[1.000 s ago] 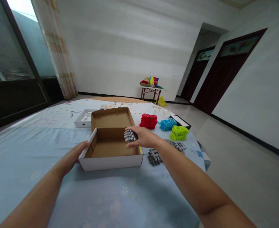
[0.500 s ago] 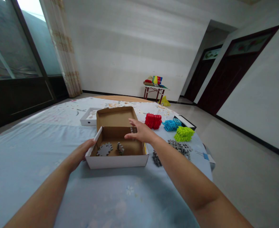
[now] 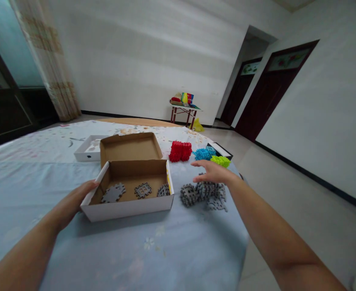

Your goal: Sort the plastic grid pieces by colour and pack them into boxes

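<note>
My left hand (image 3: 79,198) grips the left wall of an open cardboard box (image 3: 129,210), white outside and brown inside, with its lid folded back. Inside lie a grey flat toothed piece (image 3: 113,193), a grey lattice piece (image 3: 143,190) and a grey notched piece (image 3: 163,190) against the right wall. My right hand (image 3: 210,171) hovers with thumb and fingers apart over a pile of grey interlocking pieces (image 3: 206,190) to the right of the box. Nothing shows between its fingers. A rounded grey cluster (image 3: 189,195) sits at the pile's left end.
Behind the pile stand stacks of red pieces (image 3: 180,151), blue pieces (image 3: 204,153) and lime-green pieces (image 3: 221,161), near a black-edged white tray (image 3: 222,150). A white box (image 3: 85,148) lies at the back left. The cloth-covered table (image 3: 153,258) ends at the right.
My right hand has moved from above the box to the grey pile on the right. A further grey piece now lies in the box. My view has turned right; my left hand stays on the box.
</note>
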Tool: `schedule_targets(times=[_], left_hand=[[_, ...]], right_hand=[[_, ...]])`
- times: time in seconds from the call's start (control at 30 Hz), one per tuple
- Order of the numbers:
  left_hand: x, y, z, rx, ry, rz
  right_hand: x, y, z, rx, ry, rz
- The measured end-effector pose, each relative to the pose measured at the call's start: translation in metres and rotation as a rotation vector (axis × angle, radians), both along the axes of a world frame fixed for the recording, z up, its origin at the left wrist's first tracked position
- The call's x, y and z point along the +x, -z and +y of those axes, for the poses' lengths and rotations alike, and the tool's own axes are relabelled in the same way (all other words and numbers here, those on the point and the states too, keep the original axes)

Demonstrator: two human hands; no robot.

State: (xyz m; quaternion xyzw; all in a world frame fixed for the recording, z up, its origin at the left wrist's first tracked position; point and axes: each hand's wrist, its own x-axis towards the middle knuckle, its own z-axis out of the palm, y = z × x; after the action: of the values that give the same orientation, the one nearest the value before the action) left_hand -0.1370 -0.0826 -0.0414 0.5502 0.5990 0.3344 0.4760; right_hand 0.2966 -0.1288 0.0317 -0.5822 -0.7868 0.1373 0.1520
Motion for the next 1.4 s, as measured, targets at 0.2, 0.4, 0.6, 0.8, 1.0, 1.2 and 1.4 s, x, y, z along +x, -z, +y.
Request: schedule_targets(times=[0.2, 0.4, 0.6, 0.8, 1.0, 1.2, 1.4], left_hand=[[0.003, -0.004, -0.002, -0.113, 0.027, -0.153], [-0.002, 0.005, 0.002, -0.129, -0.018, -0.171], [0.002, 0.001, -0.001, -0.155, -0.015, -0.223], [0.000, 0.005, 0.001, -0.124, 0.002, -0.220], [-0.001, 0.006, -0.001, -0.085, 0.004, -0.248], [0.000, 0.004, -0.005, -0.049, 0.021, -0.255], [-0.001, 0.006, -0.004, -0.028, 0.038, -0.253]], right_hand=[[0.027, 0.012, -0.010, -0.107, -0.049, -0.195], [0.023, 0.011, -0.013, -0.170, -0.056, -0.336], [0.022, 0.015, -0.014, -0.172, -0.071, -0.305], [0.018, 0.009, -0.011, -0.053, -0.044, -0.213], [-0.041, -0.009, 0.005, 0.159, -0.184, 0.063], [-0.118, 0.001, 0.025, 0.163, -0.333, 0.194], [-0.142, 0.015, 0.032, 0.161, -0.340, 0.303]])
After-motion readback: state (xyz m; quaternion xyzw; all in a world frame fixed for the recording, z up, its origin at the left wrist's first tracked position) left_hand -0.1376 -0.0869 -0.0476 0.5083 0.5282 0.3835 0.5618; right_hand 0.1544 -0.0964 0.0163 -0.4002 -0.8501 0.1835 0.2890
